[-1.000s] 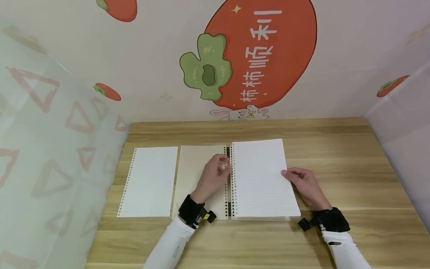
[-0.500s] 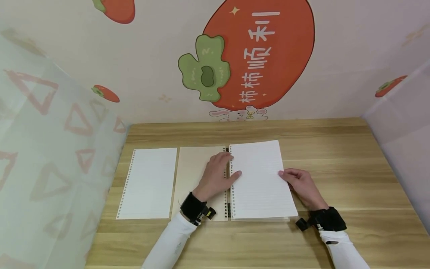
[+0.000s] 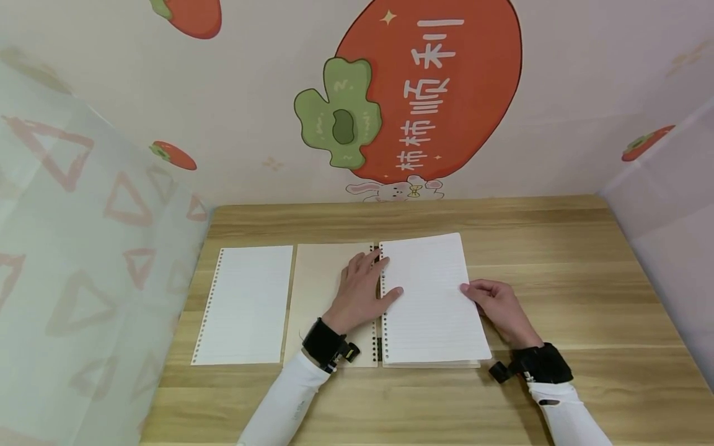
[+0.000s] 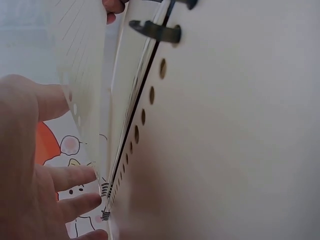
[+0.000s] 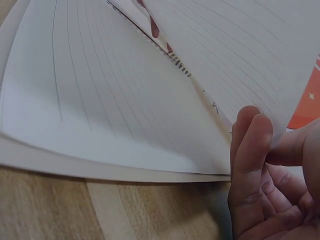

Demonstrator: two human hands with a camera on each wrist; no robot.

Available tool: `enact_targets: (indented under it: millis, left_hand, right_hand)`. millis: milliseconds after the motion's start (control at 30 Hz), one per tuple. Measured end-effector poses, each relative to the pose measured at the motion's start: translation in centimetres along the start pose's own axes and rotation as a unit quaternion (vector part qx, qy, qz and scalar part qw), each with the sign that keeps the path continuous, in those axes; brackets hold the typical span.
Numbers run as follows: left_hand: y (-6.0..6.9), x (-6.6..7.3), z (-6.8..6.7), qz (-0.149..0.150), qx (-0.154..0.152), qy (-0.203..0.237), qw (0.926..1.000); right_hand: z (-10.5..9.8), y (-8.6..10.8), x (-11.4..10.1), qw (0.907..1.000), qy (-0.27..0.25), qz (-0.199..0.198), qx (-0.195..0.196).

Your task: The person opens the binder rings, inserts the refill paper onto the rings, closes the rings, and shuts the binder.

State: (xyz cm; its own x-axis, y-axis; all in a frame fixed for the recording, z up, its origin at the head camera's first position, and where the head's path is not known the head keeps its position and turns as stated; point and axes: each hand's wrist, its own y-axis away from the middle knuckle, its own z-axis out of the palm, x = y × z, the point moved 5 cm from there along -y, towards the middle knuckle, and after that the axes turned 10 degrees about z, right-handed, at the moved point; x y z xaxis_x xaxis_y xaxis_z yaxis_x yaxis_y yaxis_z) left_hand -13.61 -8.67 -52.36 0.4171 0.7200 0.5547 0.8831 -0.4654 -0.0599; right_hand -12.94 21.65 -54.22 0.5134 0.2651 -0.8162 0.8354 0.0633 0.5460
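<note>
Left fingers [image 4: 72, 177] spread wider | lined sheet [image 3: 426, 303] pinched between right fingers [image 5: 254, 144]

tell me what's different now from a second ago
The left hand has opened out: its curled fingers have spread and its thumb now lies over the punched edge of the lined sheet. That sheet has shifted slightly left, toward the binder rings. The right hand still pinches the sheet's right edge; the loose sheet and beige cover lie as before.
</note>
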Motion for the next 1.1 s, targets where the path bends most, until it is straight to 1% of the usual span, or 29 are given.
enact_targets:
  millis: [133,367,700,900,1100]
  left_hand:
    - [0.13,0.09,0.04,0.005,0.006,0.000,1.0000]
    - [0.26,0.12,0.26,-0.001,0.002,0.000,1.0000]
    - [0.32,-0.01,0.37,0.000,0.001,-0.005,1.0000]
    - [0.24,-0.07,0.51,-0.002,-0.004,-0.011,0.9999]
    - [0.05,-0.02,0.62,-0.007,-0.012,-0.019,0.9997]
  right_hand:
    - [-0.06,-0.01,0.13,1.0000,0.002,0.003,0.002]
    - [-0.06,-0.06,0.31,0.9999,0.009,0.006,0.004]
    - [-0.04,0.10,0.14,0.9997,0.025,0.002,0.004]
    - [0.00,0.08,0.06,0.9992,0.038,-0.002,0.007]
    - [-0.08,0.08,-0.04,0.9993,0.038,-0.006,0.001]
